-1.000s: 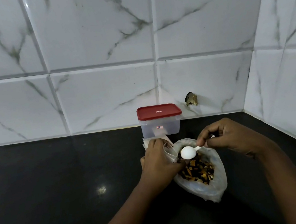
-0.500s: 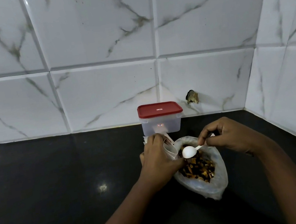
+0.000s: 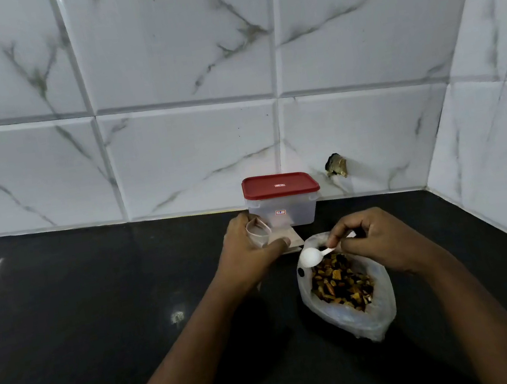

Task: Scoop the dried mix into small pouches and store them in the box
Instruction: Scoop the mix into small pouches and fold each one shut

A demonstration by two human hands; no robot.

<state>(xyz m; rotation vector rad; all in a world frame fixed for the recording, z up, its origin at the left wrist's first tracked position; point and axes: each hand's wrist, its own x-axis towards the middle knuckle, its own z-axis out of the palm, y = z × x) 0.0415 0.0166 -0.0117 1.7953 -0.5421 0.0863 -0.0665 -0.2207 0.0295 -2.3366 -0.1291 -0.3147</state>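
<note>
Black counter (image 3: 66,321): one box (image 3: 295,215), one spoon (image 3: 310,256)

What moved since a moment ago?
The left hand, holding the small pale pouch, drew back leftward from the clear plastic bag of dried mix, toward the red-lidded clear box. The right hand still pinches the white plastic spoon over the bag; bag and box stayed put, lid on.
</note>
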